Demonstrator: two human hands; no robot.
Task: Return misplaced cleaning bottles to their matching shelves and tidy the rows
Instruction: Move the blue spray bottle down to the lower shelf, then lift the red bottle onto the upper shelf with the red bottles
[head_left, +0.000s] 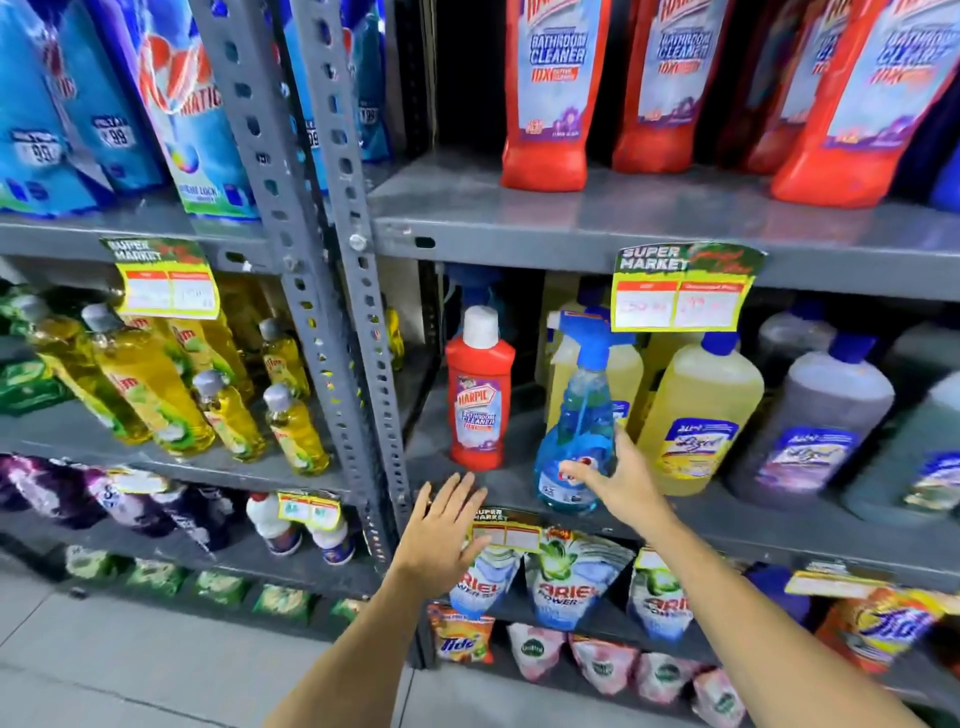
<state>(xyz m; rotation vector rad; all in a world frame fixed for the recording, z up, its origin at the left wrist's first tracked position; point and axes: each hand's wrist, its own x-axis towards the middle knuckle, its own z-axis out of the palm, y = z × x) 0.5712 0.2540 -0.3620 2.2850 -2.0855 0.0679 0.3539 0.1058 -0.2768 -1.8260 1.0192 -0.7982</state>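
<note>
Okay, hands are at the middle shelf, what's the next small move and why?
Probably close the left hand on the small red Harpic bottle: it stands alone beside yellow bottles, while its matching red bottles line the shelf above.

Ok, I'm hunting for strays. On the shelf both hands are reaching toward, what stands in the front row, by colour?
Red bottle: 1
Blue spray bottle: 1
Yellow bottle: 1
Purple-grey bottle: 1
Grey-green bottle, cut off by the picture's edge: 1
Total: 5, leaving out the bottles standing behind them.
</note>
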